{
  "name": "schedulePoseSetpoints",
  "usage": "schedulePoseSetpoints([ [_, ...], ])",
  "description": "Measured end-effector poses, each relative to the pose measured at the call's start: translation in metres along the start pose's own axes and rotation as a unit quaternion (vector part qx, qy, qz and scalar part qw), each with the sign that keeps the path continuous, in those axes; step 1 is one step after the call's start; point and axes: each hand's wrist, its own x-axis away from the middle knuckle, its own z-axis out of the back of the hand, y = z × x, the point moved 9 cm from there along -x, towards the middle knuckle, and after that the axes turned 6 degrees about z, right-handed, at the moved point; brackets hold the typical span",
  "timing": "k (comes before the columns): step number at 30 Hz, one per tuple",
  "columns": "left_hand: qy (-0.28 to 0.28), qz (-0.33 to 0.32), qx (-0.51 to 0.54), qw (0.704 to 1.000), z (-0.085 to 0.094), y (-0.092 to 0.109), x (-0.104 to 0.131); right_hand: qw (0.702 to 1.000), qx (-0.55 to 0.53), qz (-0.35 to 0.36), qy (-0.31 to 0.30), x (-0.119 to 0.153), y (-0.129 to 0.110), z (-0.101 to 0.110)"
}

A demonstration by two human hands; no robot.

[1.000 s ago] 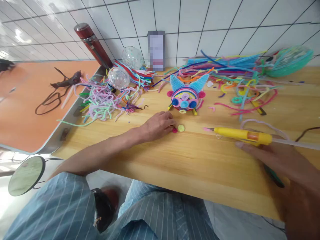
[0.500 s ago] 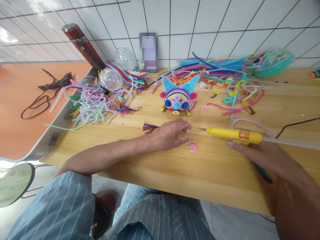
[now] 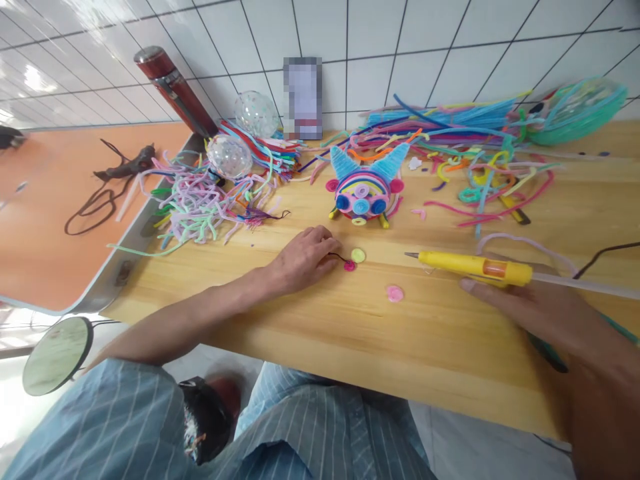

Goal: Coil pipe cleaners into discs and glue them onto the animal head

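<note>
My left hand (image 3: 307,260) is closed at the table's middle, its fingers on a dark cord that ends at a magenta disc (image 3: 349,265). A yellow-green disc (image 3: 359,255) touches or nearly touches the magenta one. The purple tassel is hidden. To the right, my right hand (image 3: 525,310) is wrapped round a yellow glue gun (image 3: 465,265), its tip pointing left. Between the hands and nearer me lies a pink coil (image 3: 395,293). Behind them stands a colourful round figure (image 3: 361,193) with two blue horns.
Tangled pipe cleaners (image 3: 195,200) and two clear speckled balls (image 3: 230,157) lie at the left. More pipe cleaners (image 3: 440,123) run along the tiled wall beside a phone (image 3: 303,100). A red-brown flask (image 3: 175,90) leans at the back left. A green-handled tool (image 3: 547,353) is under my right arm.
My left hand has moved left and closed, and the magenta and yellow-green discs now show. The purple tassel is out of sight. The view has shifted slightly; my right hand keeps its hold.
</note>
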Motion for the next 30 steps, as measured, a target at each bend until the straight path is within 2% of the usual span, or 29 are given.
schedulePoseSetpoints([
  [2, -0.008, -0.012, -0.018, 1.0, -0.005, 0.011, -0.006, 0.999, -0.029, -0.021, -0.021, 0.0, 0.003, -0.005],
  [5, -0.03, -0.014, -0.015, 0.999, -0.013, 0.029, -0.009, 0.998, -0.054, -0.035, -0.021, -0.001, 0.003, -0.006],
  [10, -0.047, 0.043, 0.132, 0.989, -0.019, 0.047, -0.015, 0.999, -0.04, -0.009, -0.02, -0.003, -0.005, -0.005],
  [14, -0.027, 0.048, 0.216, 0.975, -0.023, 0.059, -0.03, 0.998, -0.046, 0.022, -0.024, -0.001, -0.008, -0.007],
  [18, -0.026, 0.031, 0.2, 0.979, -0.029, 0.064, -0.031, 0.996, -0.064, 0.061, -0.024, 0.001, -0.014, -0.006],
  [24, -0.035, 0.046, 0.132, 0.99, -0.033, 0.051, -0.016, 0.991, -0.062, 0.108, -0.042, 0.001, -0.021, -0.013],
  [30, -0.047, -0.024, 0.157, 0.986, -0.036, 0.065, -0.017, 0.994, -0.048, 0.093, -0.034, 0.0, -0.015, -0.011],
])
